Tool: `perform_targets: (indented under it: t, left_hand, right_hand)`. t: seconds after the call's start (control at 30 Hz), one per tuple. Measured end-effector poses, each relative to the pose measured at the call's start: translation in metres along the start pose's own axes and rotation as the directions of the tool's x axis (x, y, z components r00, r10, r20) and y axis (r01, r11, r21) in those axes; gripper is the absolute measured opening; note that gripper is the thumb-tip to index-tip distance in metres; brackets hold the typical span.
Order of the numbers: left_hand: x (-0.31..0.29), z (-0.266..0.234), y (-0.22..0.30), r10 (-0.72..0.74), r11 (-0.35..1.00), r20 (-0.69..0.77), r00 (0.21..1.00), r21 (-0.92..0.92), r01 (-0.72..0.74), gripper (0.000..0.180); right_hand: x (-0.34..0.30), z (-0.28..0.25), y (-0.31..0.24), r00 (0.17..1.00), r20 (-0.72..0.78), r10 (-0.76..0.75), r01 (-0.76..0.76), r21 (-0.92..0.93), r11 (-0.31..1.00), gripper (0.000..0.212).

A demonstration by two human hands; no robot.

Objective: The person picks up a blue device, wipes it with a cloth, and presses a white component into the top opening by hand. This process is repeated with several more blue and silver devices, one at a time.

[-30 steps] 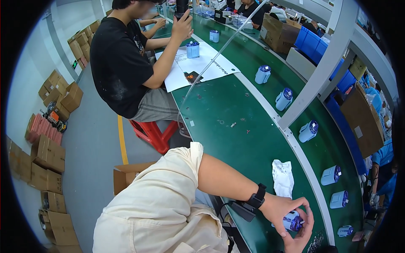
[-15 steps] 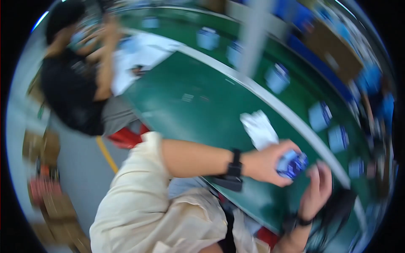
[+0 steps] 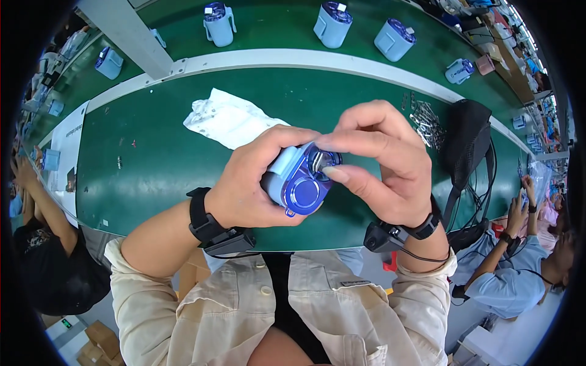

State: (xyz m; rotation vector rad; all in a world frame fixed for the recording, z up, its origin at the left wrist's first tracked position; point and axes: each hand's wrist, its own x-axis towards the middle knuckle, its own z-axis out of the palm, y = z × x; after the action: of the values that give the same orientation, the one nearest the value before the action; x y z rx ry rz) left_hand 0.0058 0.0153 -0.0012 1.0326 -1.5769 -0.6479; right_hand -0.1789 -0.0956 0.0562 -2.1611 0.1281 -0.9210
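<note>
My left hand [image 3: 250, 183] wraps round a light-blue, jug-like container with a glossy, see-through dark-blue top [image 3: 305, 192], tilted so that the top faces up. A round disc and a small loop show on that top. Over its recess, the thumb and forefinger of my right hand [image 3: 384, 161] close in a pinch on a small silvery metal piece [image 3: 318, 161]; its exact shape is partly hidden by the fingertips. Beyond my left hand lies a crumpled white plastic bag [image 3: 229, 119]. A pile of small metal parts [image 3: 429, 125] sits past my right hand.
A black mesh bag [image 3: 469, 137] with cables lies right of the metal parts. Behind a white rail [image 3: 262, 59], several similar blue containers [image 3: 395, 40] stand on a green surface. A white post [image 3: 131, 36] rises at far left. Co-workers sit at both sides.
My view has swung round from a blurred, slanted angle to face the table squarely. My right hand, apart from the container before, has come to its top and pinches there. The left hand keeps hold.
</note>
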Motion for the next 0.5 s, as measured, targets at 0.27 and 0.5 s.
perform_targets:
  t: [0.27,0.5]
  left_hand:
    - [0.0,0.002,-0.002,0.122,0.977,-0.053,0.991,0.184,-0.111,0.073]
    - [0.001,0.003,0.002,0.25,0.869,-0.107,0.962,0.462,-0.174,0.079]
  right_hand:
    - [0.004,-0.001,-0.008,1.0,0.015,0.017,-0.015,-0.13,0.991,0.027]
    - [-0.001,0.007,-0.005,0.994,0.014,0.106,-0.105,-0.078,0.991,0.023]
